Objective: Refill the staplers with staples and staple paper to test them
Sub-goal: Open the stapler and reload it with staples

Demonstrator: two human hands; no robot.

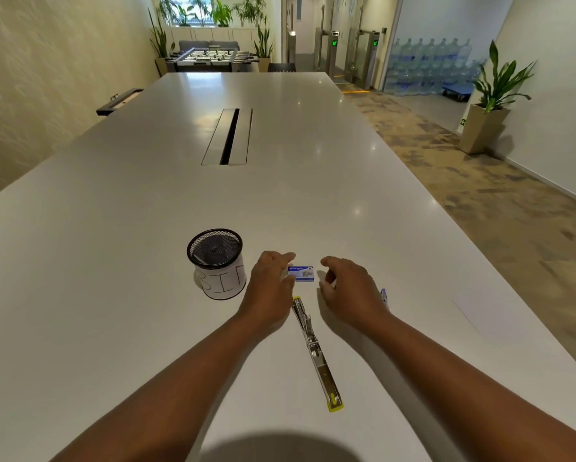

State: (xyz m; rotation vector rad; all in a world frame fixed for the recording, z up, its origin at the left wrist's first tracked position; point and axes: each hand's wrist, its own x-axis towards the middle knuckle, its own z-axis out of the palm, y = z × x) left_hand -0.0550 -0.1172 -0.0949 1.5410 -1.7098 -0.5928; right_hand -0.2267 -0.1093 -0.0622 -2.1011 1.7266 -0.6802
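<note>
We count one small blue box of staples (301,273) on the white table (313,201), lying between our two hands. Our left hand (269,288) reaches to the box's left end: its thumb tip touches or nearly touches the box's near left corner, the other fingers stretch out above the far left corner, loosely spread, and we cannot tell whether they grip it. Our right hand (346,291) hovers just right of the box with its fingers loosely curled and holding nothing, a narrow gap showing between thumb and forefinger. We count one stapler (315,348) swung fully open into a long metal strip with yellow ends; its far tip lies just below the left thumb, and the rest runs back toward us between the two forearms. A second item with a blue tip (384,296) shows just past the right wrist, mostly hidden, so we cannot say what it is. Left of the left fingers stands one black mesh cup (217,261) wrapped in a paper label with handwritten letters. Well right of the right hand lies one sheet of white paper (490,311).
</note>
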